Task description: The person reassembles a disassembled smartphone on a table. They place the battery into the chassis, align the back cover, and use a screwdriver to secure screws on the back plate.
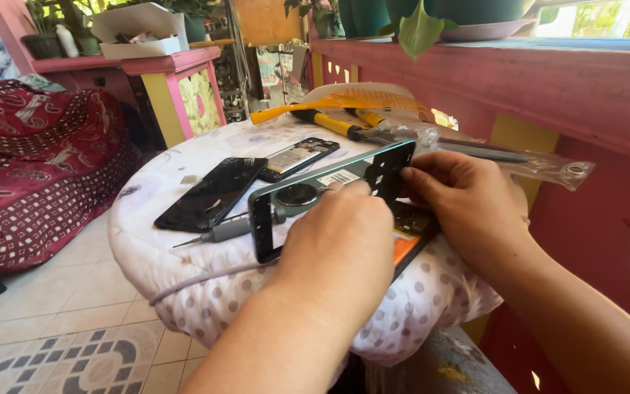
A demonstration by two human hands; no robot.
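Left hand (337,244) hides phone frame (329,191) middle.

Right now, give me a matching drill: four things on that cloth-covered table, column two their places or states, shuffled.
Things:
1. phone frame
2. black screen panel
3. grey precision screwdriver
4. yellow-handled tools

Places or states:
A. at the far edge of the table, partly under clear plastic
B. held tilted by the left hand and right hand
C. lying flat to the left of the frame
D. lying between the panel and the frame, tip pointing left

Pairs: 1-B, 2-C, 3-D, 4-A
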